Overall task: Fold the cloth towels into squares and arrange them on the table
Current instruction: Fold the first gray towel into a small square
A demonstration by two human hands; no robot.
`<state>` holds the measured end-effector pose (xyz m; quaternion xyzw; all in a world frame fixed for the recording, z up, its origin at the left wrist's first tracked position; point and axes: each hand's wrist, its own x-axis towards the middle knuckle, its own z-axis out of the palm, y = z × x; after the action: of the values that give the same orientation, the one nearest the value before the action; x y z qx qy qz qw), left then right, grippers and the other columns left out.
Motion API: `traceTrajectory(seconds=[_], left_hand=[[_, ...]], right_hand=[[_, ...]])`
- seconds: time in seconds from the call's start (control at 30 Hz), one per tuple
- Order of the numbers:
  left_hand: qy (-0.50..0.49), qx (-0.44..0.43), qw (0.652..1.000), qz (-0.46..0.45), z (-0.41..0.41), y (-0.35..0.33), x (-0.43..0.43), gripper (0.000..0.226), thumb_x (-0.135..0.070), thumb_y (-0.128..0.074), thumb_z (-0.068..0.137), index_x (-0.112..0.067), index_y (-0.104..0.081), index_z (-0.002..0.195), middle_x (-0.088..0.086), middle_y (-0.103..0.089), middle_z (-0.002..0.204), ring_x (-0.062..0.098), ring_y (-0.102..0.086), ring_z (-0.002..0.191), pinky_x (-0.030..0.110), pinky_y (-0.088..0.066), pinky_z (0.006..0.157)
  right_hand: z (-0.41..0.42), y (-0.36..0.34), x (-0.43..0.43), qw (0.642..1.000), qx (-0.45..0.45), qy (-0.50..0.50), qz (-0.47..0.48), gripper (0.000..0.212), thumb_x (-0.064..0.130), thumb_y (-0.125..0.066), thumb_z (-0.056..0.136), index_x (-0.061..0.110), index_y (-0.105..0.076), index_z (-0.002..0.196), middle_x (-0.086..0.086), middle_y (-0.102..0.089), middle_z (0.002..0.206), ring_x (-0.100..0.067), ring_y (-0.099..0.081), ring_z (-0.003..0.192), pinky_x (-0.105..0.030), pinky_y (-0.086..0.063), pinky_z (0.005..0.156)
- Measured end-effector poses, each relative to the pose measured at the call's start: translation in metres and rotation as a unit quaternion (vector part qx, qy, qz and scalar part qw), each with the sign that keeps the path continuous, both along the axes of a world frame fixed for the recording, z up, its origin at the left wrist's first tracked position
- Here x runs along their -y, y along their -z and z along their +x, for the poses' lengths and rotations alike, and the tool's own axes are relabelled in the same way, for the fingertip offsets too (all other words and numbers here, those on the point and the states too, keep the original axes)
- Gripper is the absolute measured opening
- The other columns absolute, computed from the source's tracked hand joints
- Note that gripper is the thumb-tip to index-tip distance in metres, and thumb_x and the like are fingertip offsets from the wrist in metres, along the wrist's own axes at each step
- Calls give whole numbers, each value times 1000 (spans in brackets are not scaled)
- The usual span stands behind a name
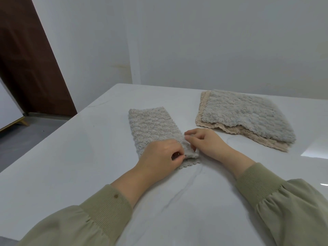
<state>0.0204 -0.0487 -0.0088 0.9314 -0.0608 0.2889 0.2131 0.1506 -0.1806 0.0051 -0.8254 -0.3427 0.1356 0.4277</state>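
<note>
While both hands pinch its near end, left hand [160, 155] and right hand [204, 142] grasping the edge, a soft, light, floppy folded towel [150, 126] lies mid-table [71, 157]; corners look best to hold

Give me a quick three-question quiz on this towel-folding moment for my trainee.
1. True or false: the long grey towel is already folded into a square.
2. Which part of it do the left hand and right hand pinch? A: far end. B: near end. C: middle.
3. Fill in: the fluffy grey towel to the right lies on top of a ___ one.
Key: 1 false, it is a narrow strip. 2 B. 3 beige.
</note>
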Motion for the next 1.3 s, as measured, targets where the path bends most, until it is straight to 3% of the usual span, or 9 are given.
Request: traceTrajectory(seconds=[0.2, 0.5, 0.6, 0.73, 0.83, 0.97, 1.1, 1.2, 1.3], left_hand=[[34, 4, 999, 34, 1, 2, 1, 22, -33, -55, 77, -18, -66, 65, -8, -57, 64, 8, -50, 58, 28, -45, 49], [51, 18, 997, 56, 3, 4, 0, 23, -31, -55, 79, -19, -72, 70, -9, -60, 66, 7, -53, 59, 26, -46, 50], [62, -8, 997, 44, 1, 4, 0, 21, -30, -57, 79, -19, -74, 74, -9, -63, 68, 4, -55, 64, 24, -47, 59], [-16, -25, 991, -129, -4, -10, -11, 14, -23, -62, 84, -19, -75, 86, -10, -71, 82, 2, -59, 77, 16, -44, 72], [-143, -51, 985, -80, -1, -11, -37, 26, -24, -54, 93, -20, -67, 116, -5, -66, 115, 10, -53, 108, 22, -37, 92], [-213, -289, 933, 39, 3, 1, -54, 56, -45, -25, 100, -22, -16, 150, -1, -10, 159, 19, -3, 146, 44, -10, 116], [-221, -328, 916, 58, 4, 4, -53, 60, -49, -18, 99, -24, -3, 151, -3, 6, 159, 17, 10, 146, 50, -3, 115], [-221, -314, 922, 53, 4, 3, -57, 57, -49, -22, 99, -23, -17, 150, -4, -9, 159, 18, -3, 146, 50, -9, 114], [-222, -147, 962, -53, 9, -1, -63, 33, -36, -36, 98, -20, -60, 113, 0, -59, 121, 27, -43, 124, 41, -36, 99]], right_hand=[[-4, 1, 11, 998, 8, -23, -55, 36, 23, -71, 83, 7, -62, 52, 12, -57, 123, 23, -49, 91, 1, -31, 78], [-8, 1, 13, 998, 56, 18, -1, 33, 19, -74, 79, 16, -58, 51, 6, -58, 124, 0, -50, 112, -14, -31, 85], [-7, 7, 13, 991, 125, -11, -52, 33, 20, -73, 81, 16, -56, 53, 2, -58, 124, 1, -45, 109, -5, -33, 78], [-5, 13, 18, 980, 189, -42, -53, 38, 22, -70, 83, 24, -48, 53, -2, -58, 126, -13, -44, 123, -29, -39, 100], [-6, 14, 21, 975, 202, -62, -63, 34, 20, -68, 84, 19, -50, 55, -2, -57, 125, -13, -44, 123, -33, -39, 102], [-8, 9, 19, 964, 264, -1, -11, 15, 26, -55, 91, 13, -59, 85, -5, -50, 136, -18, -38, 129, -19, -21, 103], [-18, 5, 12, 936, 341, -69, -59, 55, 45, -25, 94, 19, -41, 139, 5, -28, 152, -11, -19, 141, -28, -9, 115], [-17, 12, 5, 930, 286, -115, -202, 49, 39, -26, 99, 26, -31, 146, 9, -25, 155, -8, -14, 144, -37, -4, 116], [-12, -3, 0, 977, 200, -28, -62, 39, 29, -39, 100, 22, -48, 137, 6, -46, 143, -10, -33, 136, -20, -17, 107]])
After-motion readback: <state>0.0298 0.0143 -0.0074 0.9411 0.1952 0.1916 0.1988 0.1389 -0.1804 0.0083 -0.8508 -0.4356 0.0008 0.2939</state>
